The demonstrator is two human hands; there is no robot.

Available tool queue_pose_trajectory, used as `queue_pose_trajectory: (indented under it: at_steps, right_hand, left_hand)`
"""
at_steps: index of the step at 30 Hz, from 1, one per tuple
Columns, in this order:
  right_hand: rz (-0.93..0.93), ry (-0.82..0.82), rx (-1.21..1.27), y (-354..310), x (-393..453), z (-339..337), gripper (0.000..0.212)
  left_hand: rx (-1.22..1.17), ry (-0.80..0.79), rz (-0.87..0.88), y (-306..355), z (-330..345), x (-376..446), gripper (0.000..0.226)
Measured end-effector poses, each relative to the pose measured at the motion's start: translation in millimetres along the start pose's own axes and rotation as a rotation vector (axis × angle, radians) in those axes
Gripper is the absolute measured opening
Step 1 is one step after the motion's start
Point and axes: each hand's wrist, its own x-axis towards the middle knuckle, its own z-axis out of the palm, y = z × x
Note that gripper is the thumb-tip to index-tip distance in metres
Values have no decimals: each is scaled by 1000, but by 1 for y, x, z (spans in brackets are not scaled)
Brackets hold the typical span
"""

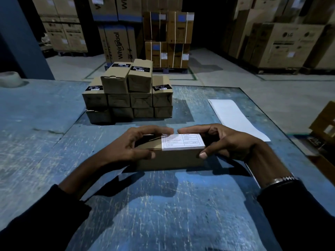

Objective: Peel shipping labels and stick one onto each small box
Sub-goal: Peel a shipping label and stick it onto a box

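I have one small box on the tabletop, white label already on; left hand and right hand fingers curl round it. Stack of boxes behind looks left to do.

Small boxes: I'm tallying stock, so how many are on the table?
11. One small box is held by the left hand and right hand; ten form the stack behind: four bottom, four middle, two on top. More may hide behind.
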Motion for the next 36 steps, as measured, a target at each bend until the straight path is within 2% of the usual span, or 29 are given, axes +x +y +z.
queue_pose_trajectory:
  at_steps: [3, 5, 7, 10, 13, 17, 19, 22, 24, 26, 28, 36]
  right_hand:
    - [8, -37, 47, 0, -3, 0, 87]
    - [11, 46, -77, -1, 4, 9, 76]
    - [-10, 142, -220, -1, 13, 18, 63]
    - [-34, 191, -209, -1, 16, 20, 52]
    - [-9, 120, -155, 0, 10, 8, 59]
    - [15, -9, -86, -1, 4, 4, 71]
    - [11, 45, -160, -6, 4, 11, 70]
    - [-52, 229, -391, -15, 9, 30, 56]
    - [-118, 346, -528, -14, 13, 41, 47]
    - [-177, 388, -554, -13, 16, 45, 38]
    - [-177, 363, -526, -14, 13, 40, 36]
    - [-19, 128, -362, -14, 4, 21, 58]
  left_hand:
    - [129, 75, -44, 3, 7, 1, 75]
    - [303, 217, -78, 6, 19, 3, 81]
    - [449, 303, -10, 5, 25, 3, 75]
    - [316, 296, 15, 4, 25, 3, 59]
    - [161, 204, -16, 4, 18, 3, 52]
    - [138, 96, -24, -1, 7, 2, 56]
    - [84, 64, -15, -1, 5, 1, 59]
    - [5, 69, -7, 3, 8, 1, 57]
    - [22, 118, -13, 3, 12, 2, 54]
    - [69, 173, -46, 5, 15, 2, 54]
    - [121, 186, -46, 5, 18, 2, 54]
    - [121, 133, -79, 7, 14, 4, 54]
